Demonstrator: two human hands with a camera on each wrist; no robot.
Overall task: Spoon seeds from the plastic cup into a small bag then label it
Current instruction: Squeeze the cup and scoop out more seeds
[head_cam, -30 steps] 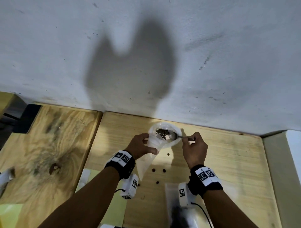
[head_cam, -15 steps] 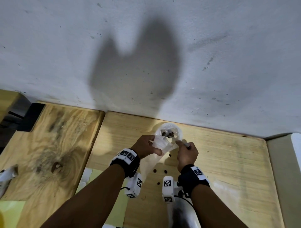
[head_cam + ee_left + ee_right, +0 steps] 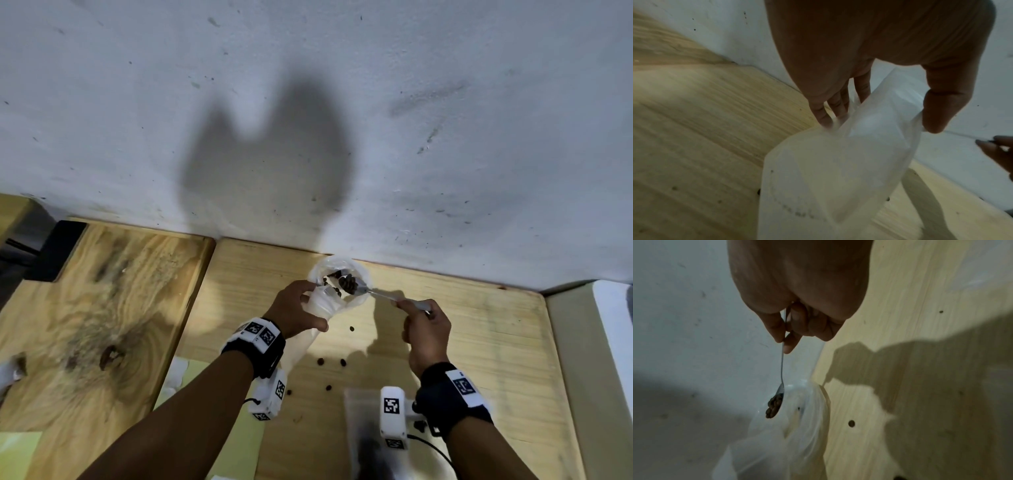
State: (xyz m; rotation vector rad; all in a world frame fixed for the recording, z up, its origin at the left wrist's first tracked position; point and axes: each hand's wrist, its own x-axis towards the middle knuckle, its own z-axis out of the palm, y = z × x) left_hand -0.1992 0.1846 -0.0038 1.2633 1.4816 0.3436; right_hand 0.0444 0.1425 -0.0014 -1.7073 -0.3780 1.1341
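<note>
Two hands, left hand [image 3: 297, 310] gripping bag [image 3: 322, 301], right hand [image 3: 426, 330] pinching seed-laden spoon [image 3: 368, 291]

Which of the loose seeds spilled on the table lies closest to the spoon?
The lone seed just below the bag's mouth, between the two hands; the other spilled seeds lie lower, nearer the wrists, farther from the spoon.

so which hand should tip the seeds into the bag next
Right. The right hand already pinches the loaded spoon at the bag mouth; the left hand grips the bag.
</note>
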